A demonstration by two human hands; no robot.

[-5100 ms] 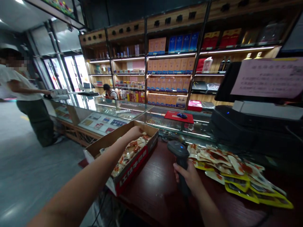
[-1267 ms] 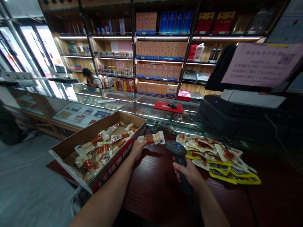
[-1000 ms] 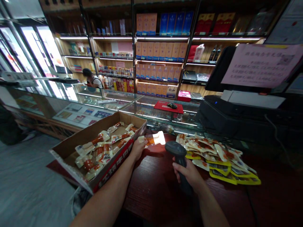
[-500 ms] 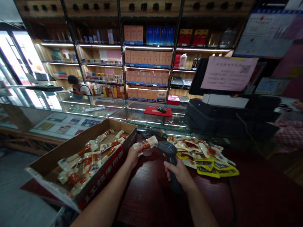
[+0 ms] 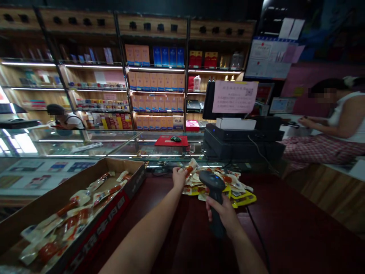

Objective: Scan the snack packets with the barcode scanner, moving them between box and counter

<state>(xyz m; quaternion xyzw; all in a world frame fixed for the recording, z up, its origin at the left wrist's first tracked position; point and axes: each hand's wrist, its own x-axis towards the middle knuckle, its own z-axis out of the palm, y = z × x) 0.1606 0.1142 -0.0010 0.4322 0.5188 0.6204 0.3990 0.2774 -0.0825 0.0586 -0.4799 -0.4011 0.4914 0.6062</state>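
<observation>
My left hand (image 5: 179, 177) is closed on a small snack packet (image 5: 189, 167), white with an orange-red middle, and holds it just above the left edge of a pile of similar packets (image 5: 228, 184) on the dark red counter (image 5: 285, 228). My right hand (image 5: 224, 213) grips the handle of a black barcode scanner (image 5: 214, 190), its head upright just right of the held packet. An open cardboard box (image 5: 57, 198) with several more packets lies at the lower left.
A black till with a screen and a pink notice (image 5: 236, 114) stands behind the pile. Glass display counters (image 5: 85, 144) run to the left, shelves of boxed goods behind them. One person sits at the right (image 5: 336, 125), another behind the left counter (image 5: 61, 118).
My left hand has carried the packet from beside the box, past the scanner head, over to the pile. The view has swung to the right; the right hand keeps its hold on the scanner.
</observation>
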